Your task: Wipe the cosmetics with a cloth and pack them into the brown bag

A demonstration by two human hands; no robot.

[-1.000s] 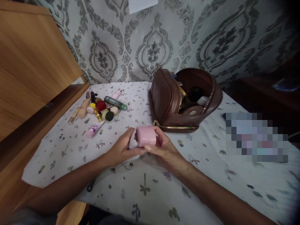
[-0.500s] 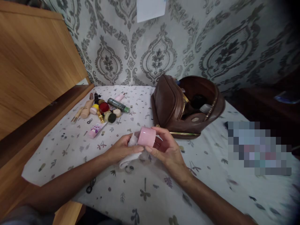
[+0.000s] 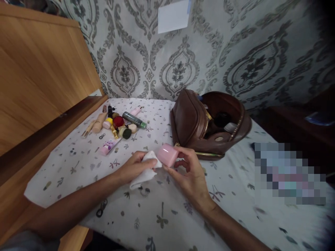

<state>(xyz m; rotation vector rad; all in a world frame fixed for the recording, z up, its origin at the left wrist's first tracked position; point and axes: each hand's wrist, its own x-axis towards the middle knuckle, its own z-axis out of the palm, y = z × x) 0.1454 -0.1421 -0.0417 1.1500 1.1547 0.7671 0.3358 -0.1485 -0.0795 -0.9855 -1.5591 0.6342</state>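
My right hand [image 3: 192, 174] grips a glossy pink jar [image 3: 168, 154] between thumb and fingers, tilted above the cloth-covered table. A crumpled white wipe [image 3: 146, 171] is pinched in my left hand [image 3: 136, 168], its loose end hanging down and its upper part close against the jar's left side. Whether the wipe touches the jar I cannot tell. Just behind the jar stands a brown leather bag [image 3: 187, 122], unzipped, with several items inside that are hard to make out.
Several cosmetics lie grouped at the back left, among them a grey-green bottle [image 3: 134, 119], a red round container [image 3: 118, 121], a beige tube [image 3: 99, 122] and a pink-and-purple tube [image 3: 109, 145]. A wooden panel [image 3: 47, 52] borders the left. A blurred-out object [image 3: 288, 174] lies at right.
The pink jar has turned and tilted in my right hand. My left hand with the wipe has drawn slightly away from it, showing more of the wipe. The view has shifted a little.
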